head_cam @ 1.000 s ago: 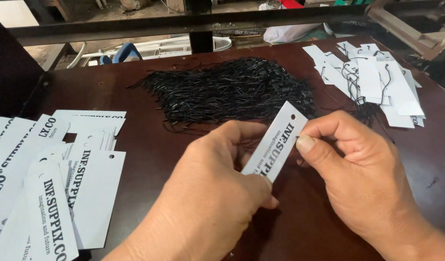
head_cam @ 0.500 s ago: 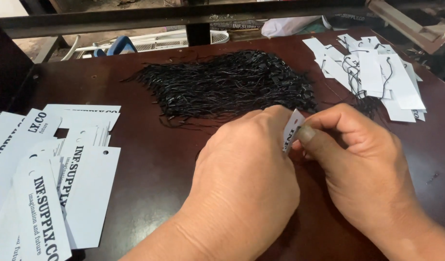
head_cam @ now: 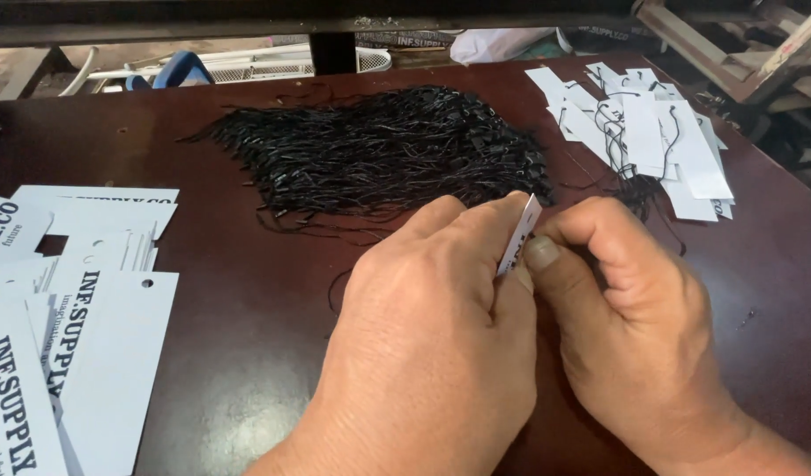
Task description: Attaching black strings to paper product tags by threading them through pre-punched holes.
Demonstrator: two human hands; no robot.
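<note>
Both my hands meet over the dark brown table (head_cam: 247, 308), pinching one white paper tag (head_cam: 521, 234) between them. The tag stands on edge, so only a thin sliver shows between the fingers. My left hand (head_cam: 432, 353) covers most of it from the left. My right hand (head_cam: 635, 326) presses its thumb against the tag's right side. A thin black string (head_cam: 335, 286) curls out from under my left hand. Just beyond my fingers lies a big heap of black strings (head_cam: 379, 150).
A spread of white printed tags (head_cam: 79, 326) lies at the left edge of the table. A pile of white tags with black strings attached (head_cam: 652, 132) sits at the far right. Beyond the table's far edge are a white rack (head_cam: 273, 66) and wooden frames (head_cam: 740, 44).
The tag lay flat and readable between my hands a second ago; now it is turned on edge and mostly hidden. My hands have closed in together.
</note>
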